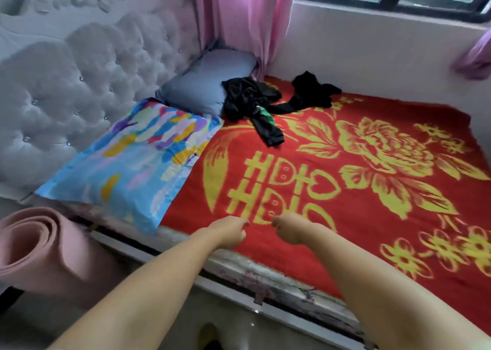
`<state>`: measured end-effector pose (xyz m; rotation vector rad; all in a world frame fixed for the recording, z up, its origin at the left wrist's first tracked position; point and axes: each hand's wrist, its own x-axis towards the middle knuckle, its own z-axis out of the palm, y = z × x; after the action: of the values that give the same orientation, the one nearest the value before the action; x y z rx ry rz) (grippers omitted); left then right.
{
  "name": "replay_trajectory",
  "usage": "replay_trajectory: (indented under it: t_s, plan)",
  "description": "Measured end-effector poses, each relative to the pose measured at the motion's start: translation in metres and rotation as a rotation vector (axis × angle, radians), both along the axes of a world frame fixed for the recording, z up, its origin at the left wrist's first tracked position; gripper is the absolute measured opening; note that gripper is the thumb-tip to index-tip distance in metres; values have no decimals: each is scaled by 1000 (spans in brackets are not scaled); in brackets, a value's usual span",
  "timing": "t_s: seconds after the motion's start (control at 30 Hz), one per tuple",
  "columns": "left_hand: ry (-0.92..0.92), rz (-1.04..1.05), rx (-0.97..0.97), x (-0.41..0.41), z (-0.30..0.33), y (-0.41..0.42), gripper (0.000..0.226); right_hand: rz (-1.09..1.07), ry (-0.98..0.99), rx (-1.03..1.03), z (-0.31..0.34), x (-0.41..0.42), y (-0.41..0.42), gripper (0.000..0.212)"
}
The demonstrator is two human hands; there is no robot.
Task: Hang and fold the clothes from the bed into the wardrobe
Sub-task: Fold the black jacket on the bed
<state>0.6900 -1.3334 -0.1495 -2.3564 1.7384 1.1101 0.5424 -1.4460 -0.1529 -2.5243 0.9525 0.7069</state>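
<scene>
Neither grip holds anything: the left hand [230, 231] and the right hand [289, 230] reach out side by side over the near edge of the bed [265, 272], fingers curled loosely inward, with only the red and yellow blanket [372, 190] beneath them. Whether the knuckles rest on the blanket or hang just above it cannot be told.

The clothes lie well apart from the hands, at the far side of the bed below the window wall. There are two dark heaps: a black garment with a green patch [252, 102], crumpled partly against the grey pillow [204, 83], one sleeve or leg trailing toward the near side, and a second black garment [310, 91] just right of it, a limb of it stretching left to meet the first.

Both look thin, soft and light; they should lift easily but will sag and trail, so taking each at a collar, waistband or shoulder seam would likely keep it from tangling with its neighbour. The trailing end with the cuff is the nearest thing to catch.

What kind of garments these are is hard to make out in the bunched folds. The wardrobe is not in view. A multicoloured pillow [138, 158] sits near left, beside a rolled pink mat [39, 246].
</scene>
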Motion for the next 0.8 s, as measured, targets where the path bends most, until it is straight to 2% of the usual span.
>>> replay_trajectory:
  t_s: [0.13, 0.33, 0.47, 0.57, 0.67, 0.8]
  plan:
    - [-47, -55, 10, 27, -36, -52, 45, -22, 49, 62, -35, 11, -37, 40]
    - [-82, -200, -6, 78, -105, -179, 42, -117, 133, 110, -87, 63, -149, 39]
    - [-100, -243, -30, 117, -136, -266, 43, -247, 63, 135, -120, 109, -228, 41]
    - [-148, -195, -116, 141, -176, -327, 49, -266, 2, 99, -155, 140, -279, 47]
    - [-248, -80, -230, 164, -228, -399, 55, -243, -121, -56, -200, 176, -339, 55]
    - [-176, 195, -169, 183, -308, -467, 58, -242, -175, -207, -263, 215, -405, 63]
